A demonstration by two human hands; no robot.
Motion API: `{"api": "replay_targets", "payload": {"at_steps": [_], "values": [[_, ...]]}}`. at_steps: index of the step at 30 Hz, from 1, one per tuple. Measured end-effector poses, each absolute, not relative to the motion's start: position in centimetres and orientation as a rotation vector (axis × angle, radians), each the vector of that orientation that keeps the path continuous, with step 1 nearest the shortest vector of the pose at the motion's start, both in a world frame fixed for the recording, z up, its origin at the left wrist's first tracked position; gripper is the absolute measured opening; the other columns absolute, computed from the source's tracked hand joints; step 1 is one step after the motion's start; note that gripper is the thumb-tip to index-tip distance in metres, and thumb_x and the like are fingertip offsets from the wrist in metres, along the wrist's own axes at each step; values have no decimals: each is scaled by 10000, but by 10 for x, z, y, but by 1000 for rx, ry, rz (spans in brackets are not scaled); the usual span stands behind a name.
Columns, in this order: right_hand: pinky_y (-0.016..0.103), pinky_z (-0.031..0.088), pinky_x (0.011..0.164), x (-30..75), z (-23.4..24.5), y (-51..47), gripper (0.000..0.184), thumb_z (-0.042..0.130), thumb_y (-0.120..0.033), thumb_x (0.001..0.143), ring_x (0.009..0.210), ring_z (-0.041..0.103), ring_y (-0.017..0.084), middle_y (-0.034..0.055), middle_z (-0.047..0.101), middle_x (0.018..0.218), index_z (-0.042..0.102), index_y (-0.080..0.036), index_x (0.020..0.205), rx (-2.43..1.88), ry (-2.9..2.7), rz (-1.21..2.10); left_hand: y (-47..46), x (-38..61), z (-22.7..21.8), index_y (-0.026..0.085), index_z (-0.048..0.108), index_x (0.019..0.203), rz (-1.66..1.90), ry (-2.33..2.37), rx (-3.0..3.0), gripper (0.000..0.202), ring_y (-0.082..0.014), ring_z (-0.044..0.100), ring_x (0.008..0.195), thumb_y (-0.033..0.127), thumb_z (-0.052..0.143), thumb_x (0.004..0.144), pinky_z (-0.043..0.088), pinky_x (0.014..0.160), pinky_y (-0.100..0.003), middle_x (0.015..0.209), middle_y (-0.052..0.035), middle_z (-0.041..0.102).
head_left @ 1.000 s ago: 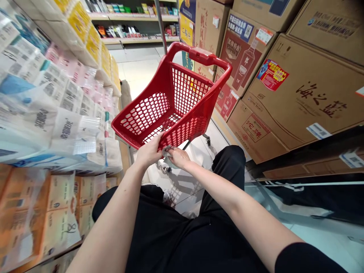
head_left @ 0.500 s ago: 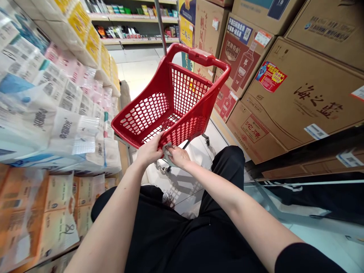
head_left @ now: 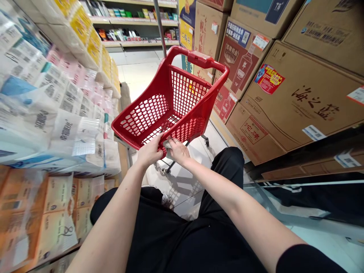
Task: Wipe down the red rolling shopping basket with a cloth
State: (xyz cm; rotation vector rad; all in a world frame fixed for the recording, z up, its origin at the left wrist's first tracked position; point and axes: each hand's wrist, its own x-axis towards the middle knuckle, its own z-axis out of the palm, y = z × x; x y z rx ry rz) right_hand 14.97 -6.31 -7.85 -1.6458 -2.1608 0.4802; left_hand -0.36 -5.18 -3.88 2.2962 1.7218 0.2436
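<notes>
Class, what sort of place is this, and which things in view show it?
Most likely a supermarket aisle: a red shopping cart stands beside stacked cartons bearing stuck-on labels, and stocked shelves line the far end.

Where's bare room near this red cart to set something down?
Bare floor shows between the red cart, the yellow packs and the shelves; the cart's visible mesh bottom is bare. It's crowded rightward with cartons, and at the cart's near end, where the left hand grips and the right hand holds a grey cloth.
</notes>
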Motion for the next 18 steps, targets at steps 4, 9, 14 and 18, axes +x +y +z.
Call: {"api": "replay_targets", "payload": {"at_steps": [4, 9, 14, 18], "values": [[260, 448, 919, 160, -83, -69, 432, 393, -268, 908, 1084, 544, 158, 30, 523, 1287, 422, -268, 1339, -1572, -2156, 500, -52, -5, -39, 305, 280, 1409, 264, 1717, 2295, 697, -194, 543, 1170, 227, 445, 736, 474, 854, -286, 1386, 12, 482], [263, 435, 893, 179, -90, -69, 380, 352, -294, 918, 1057, 559, 158, 58, 583, 1191, 467, -216, 1271, -1769, -1845, 574, -54, -6, -40, 317, 281, 1406, 242, 1733, 2292, 694, -188, 552, 1154, 231, 449, 738, 480, 814, -270, 1355, 21, 512], [269, 412, 916, 168, -90, -55, 340, 344, -319, 932, 1058, 552, 165, 62, 604, 1134, 523, -200, 1195, -1730, -1674, 560, -56, -4, -39, 308, 267, 1417, 230, 1730, 2298, 709, -200, 550, 1161, 233, 455, 738, 478, 827, -279, 1379, 15, 491], [257, 413, 925, 154, -96, -57, 311, 417, -275, 908, 1071, 546, 167, 65, 576, 1186, 550, -213, 1182, -1598, -1772, 588, -55, -5, -40, 302, 271, 1418, 240, 1743, 2309, 693, -195, 537, 1181, 229, 439, 750, 466, 870, -280, 1397, 13, 473]]}}
